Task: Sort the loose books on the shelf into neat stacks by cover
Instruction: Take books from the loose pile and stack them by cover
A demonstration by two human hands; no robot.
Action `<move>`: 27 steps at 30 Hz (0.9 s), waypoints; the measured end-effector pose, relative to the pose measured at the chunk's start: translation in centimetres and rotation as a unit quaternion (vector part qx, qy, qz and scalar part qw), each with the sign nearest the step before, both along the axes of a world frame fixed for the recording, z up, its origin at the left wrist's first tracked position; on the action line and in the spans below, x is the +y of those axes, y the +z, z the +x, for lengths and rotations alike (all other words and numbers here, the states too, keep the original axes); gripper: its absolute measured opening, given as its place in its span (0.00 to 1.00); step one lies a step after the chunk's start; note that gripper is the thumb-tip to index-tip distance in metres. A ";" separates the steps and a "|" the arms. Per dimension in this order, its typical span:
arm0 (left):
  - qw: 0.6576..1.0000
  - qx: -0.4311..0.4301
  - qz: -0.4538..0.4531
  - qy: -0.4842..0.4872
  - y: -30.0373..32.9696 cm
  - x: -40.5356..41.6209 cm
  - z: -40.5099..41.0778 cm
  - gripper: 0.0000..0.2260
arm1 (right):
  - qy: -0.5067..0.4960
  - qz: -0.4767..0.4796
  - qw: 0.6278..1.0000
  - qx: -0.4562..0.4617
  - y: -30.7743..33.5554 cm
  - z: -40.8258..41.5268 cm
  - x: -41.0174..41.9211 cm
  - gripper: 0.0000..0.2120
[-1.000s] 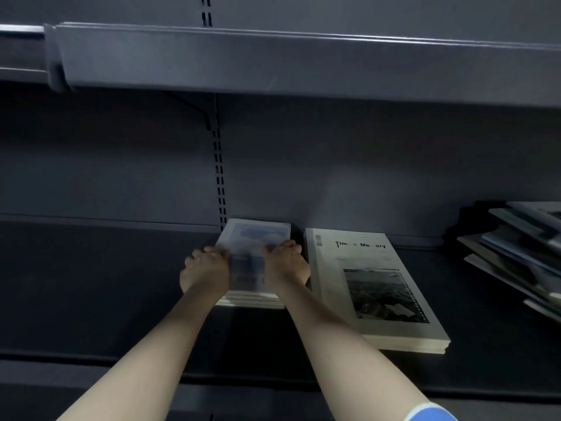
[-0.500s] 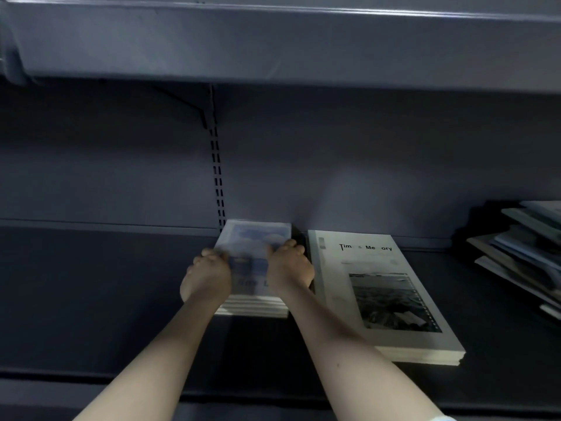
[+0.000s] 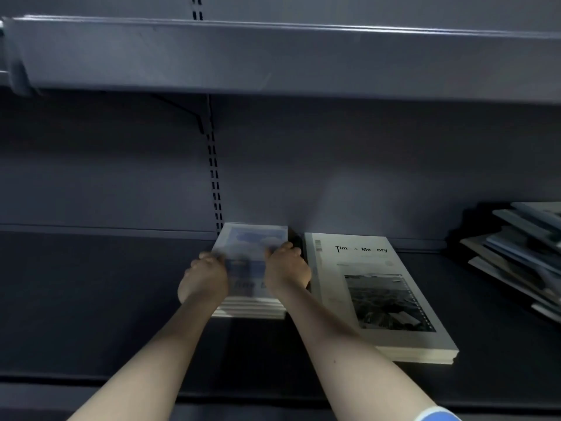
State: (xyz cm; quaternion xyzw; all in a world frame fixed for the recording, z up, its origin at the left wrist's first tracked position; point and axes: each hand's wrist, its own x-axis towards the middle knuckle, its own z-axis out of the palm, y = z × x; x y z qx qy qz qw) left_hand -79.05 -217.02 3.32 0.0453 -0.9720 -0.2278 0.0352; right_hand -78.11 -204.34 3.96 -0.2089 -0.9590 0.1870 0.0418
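Note:
A small stack of books with a blue sky cover point(image 3: 252, 241) lies on the dark shelf point(image 3: 91, 299) against the back wall. My left hand point(image 3: 205, 276) grips the stack's left edge and my right hand point(image 3: 287, 268) grips its right edge, fingers curled over the sides. Just to the right lies a neat stack of larger white books point(image 3: 373, 287) with a black-and-white photo on the cover. A loose, crooked pile of books point(image 3: 522, 253) sits at the far right of the shelf.
An upper shelf point(image 3: 273, 56) overhangs close above. A slotted upright point(image 3: 214, 177) runs down the back wall behind the blue stack. The shelf's front lip point(image 3: 91, 387) lies near my forearms.
Both hands stay on the sides of the blue-cover stack, which has barely shifted. The view tilted slightly up and down between frames.

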 end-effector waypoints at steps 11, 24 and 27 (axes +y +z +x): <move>1.000 0.025 0.000 0.009 2.2 -0.7 2.1 0.21 | 0.078 0.019 0.996 0.038 1.8 2.0 2.4 0.28; 0.994 0.060 -0.065 -0.061 6.6 7.2 5.5 0.30 | 0.079 0.184 0.979 0.028 7.8 7.8 13.0 0.30; 0.992 0.074 -0.063 -0.076 7.4 10.4 6.7 0.29 | 0.062 0.192 0.979 0.015 8.8 9.6 16.5 0.30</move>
